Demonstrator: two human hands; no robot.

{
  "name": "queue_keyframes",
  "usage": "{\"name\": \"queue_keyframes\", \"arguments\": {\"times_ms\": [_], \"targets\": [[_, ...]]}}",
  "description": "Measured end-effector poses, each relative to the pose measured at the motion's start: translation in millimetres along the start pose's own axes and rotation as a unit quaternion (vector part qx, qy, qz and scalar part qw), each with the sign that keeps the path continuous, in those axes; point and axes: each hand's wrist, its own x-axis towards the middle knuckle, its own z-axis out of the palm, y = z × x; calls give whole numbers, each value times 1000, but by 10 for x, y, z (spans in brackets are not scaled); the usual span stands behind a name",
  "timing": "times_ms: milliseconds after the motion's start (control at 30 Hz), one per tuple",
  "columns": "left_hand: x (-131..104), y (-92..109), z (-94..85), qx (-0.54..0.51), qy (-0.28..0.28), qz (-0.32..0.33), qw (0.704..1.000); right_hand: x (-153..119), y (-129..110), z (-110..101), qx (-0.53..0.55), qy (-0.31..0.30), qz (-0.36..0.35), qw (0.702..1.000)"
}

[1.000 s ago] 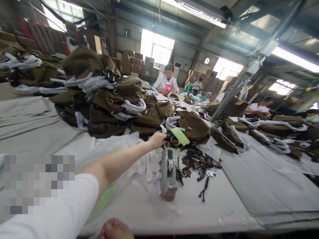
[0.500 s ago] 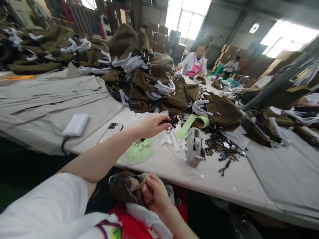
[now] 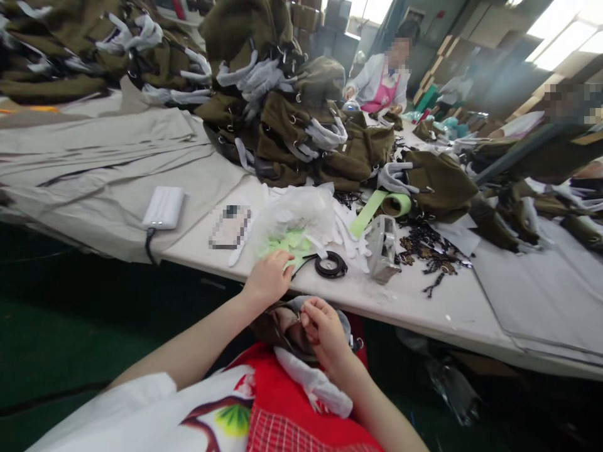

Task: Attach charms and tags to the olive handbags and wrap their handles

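Left hand [image 3: 267, 276] is now reaching over the front edge of the surface [image 3: 424, 301], lower centre of the frame; half a second ago it was extending farther in, gripping a dark strap by the green roll [image 3: 400, 204]. Now the dark coiled strap [image 3: 332, 275] is lying on the surface, just right of that hand, its loose end running toward the fingers. Left fingers are curling by the green scraps [image 3: 288, 242]; cannot tell whether they are clamping on anything. Right hand [image 3: 325, 329] is staying low, over the olive bag [image 3: 276, 323] in the lap, its fingers pressing together; anything between them is too small to tell. Tape dispenser [image 3: 384, 251] is standing right of the coil, black beaded charms [image 3: 428, 248] lying farther right. Phone [image 3: 230, 226], partly hidden behind the arm before, is now showing fully, left of centre. Olive bags [image 3: 292, 132] are piling across the upper middle, a co-worker in a pink apron [image 3: 382, 94] working behind them
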Motion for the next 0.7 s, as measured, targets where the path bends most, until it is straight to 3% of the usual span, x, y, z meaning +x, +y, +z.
{"name": "queue_keyframes", "arguments": {"times_ms": [167,267,467,700], "targets": [[-307,-203,48,54,-64,-17,996,140,0,51,-23,24,18,999],[-228,-254,112,59,-101,0,993,203,21,82,-32,18,49,998],[66,-296,189,37,-160,46,985,231,57,79,-37,20,35,999],[-4,-312,134,-30,-188,-22,981,180,41,68,-60,6,40,997]]}}
